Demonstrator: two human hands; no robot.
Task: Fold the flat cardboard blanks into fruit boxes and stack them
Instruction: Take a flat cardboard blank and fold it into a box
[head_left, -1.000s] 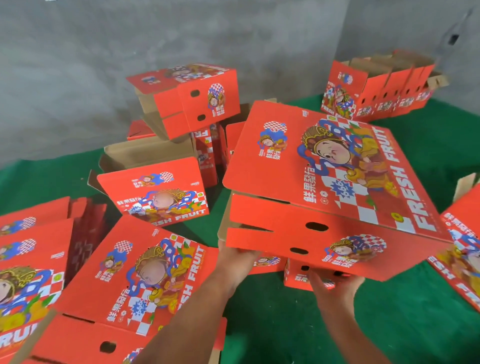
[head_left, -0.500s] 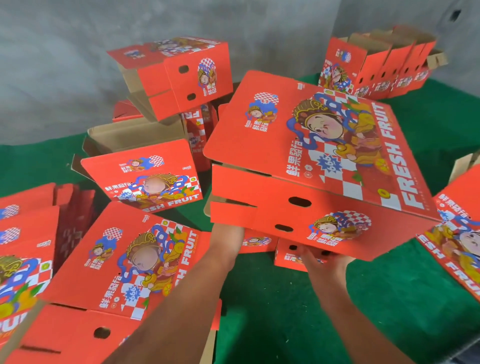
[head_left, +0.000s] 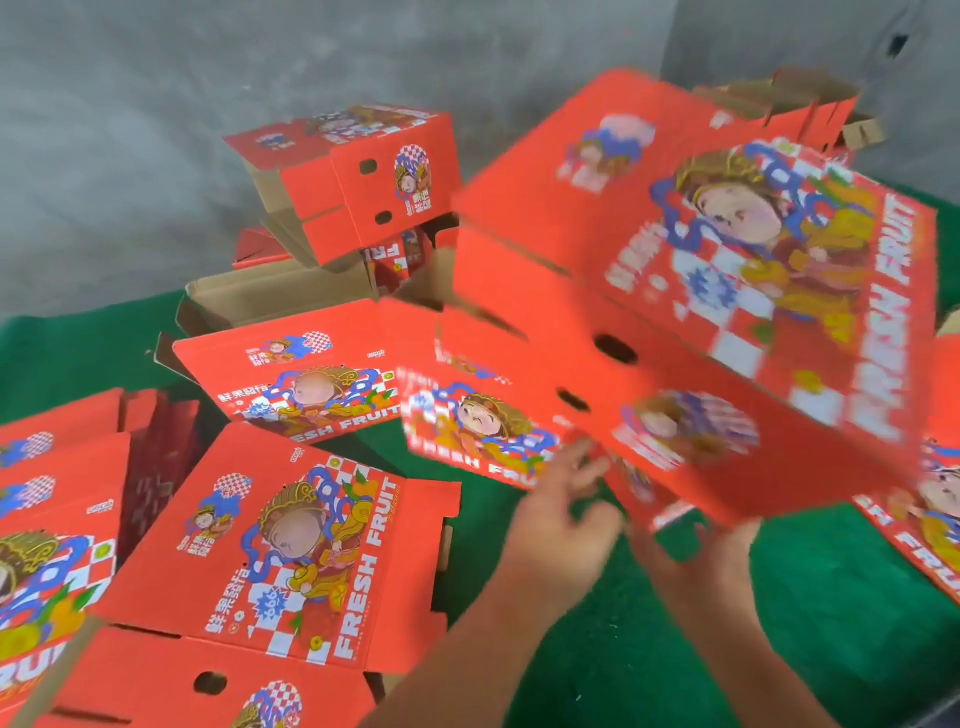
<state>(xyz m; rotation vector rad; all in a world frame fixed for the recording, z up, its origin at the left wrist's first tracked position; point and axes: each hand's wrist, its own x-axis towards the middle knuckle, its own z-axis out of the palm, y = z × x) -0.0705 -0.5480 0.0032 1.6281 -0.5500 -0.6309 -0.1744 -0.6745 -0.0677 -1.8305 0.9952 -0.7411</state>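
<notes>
I am looking down over a green floor covering (head_left: 649, 665) crowded with red fruit cartons, and the big folded box (head_left: 701, 291) is sitting tilted in the air at the right of my view, its printed top with the cartoon figure and "FRESH FRUIT" lettering facing up and toward me, blurred by motion. Its near side panel, with two dark oval holes, is slanting down toward the hands. My right hand (head_left: 711, 540) is reaching up under the box's lower near corner, palm against the cardboard; the fingers are hidden behind the panel, so I cannot tell whether they are curled on it. My left hand (head_left: 566, 499) is hovering just beside the box's lower left edge with fingers spread and loose, gripping nothing, the fingertips close to the panel, though the blur is keeping me from telling whether they are touching. Behind that hand another red carton (head_left: 467, 431) is lying on the floor. A flat printed blank (head_left: 291, 545) is lying at the lower left, overlapping more blanks (head_left: 47, 519) at the left edge. Farther back an open box (head_left: 301, 374) is showing its brown inner flaps, and a folded box (head_left: 358, 176) is perching tilted above it near the grey wall (head_left: 156, 130). A row of open cartons (head_left: 810, 104) is standing at the far right.
</notes>
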